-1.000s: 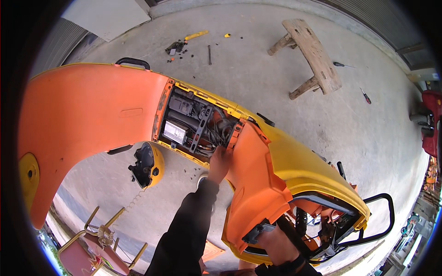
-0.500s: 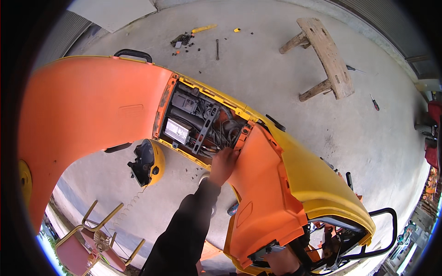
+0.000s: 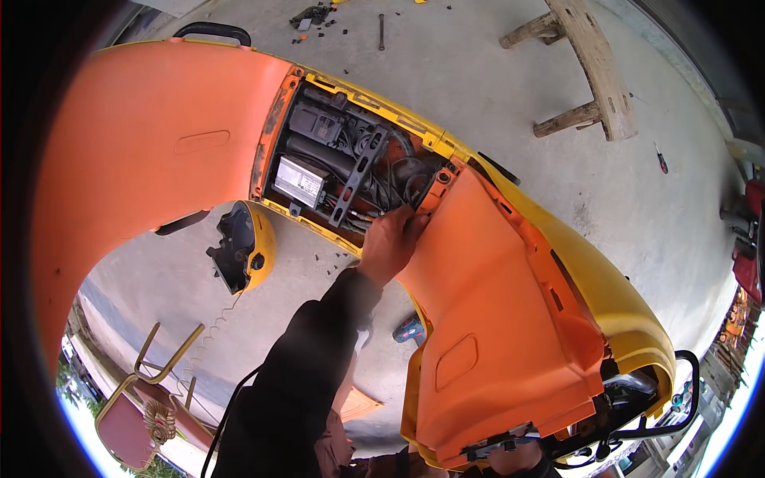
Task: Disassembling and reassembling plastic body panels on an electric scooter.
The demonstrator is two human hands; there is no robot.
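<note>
An orange and yellow plastic vehicle body (image 3: 151,119) spans the view, with an open compartment holding a silver box (image 3: 298,182), a slotted dark bracket (image 3: 357,175) and tangled cables (image 3: 402,179). My left hand (image 3: 386,243) is at the compartment's near right corner, fingers curled closed on the edge of a loose orange panel (image 3: 486,311). My right hand (image 3: 514,454) is at that panel's lower end beside a black fitting (image 3: 486,448); its fingers are hidden. Right of it, the black tubular frame (image 3: 692,382) shows under the yellow shell.
A yellow shell with black interior (image 3: 259,247) lies on the floor, near a power drill (image 3: 408,331). A wooden bench (image 3: 594,64), a screwdriver (image 3: 661,159) and small loose parts (image 3: 311,24) lie beyond. A pink chair (image 3: 119,430) stands lower left; a red vehicle (image 3: 745,271) is far right.
The scene has shifted upward in view. The orange panel now appears larger and farther right, covering more of the frame opening. My left hand stays at the compartment's corner.
</note>
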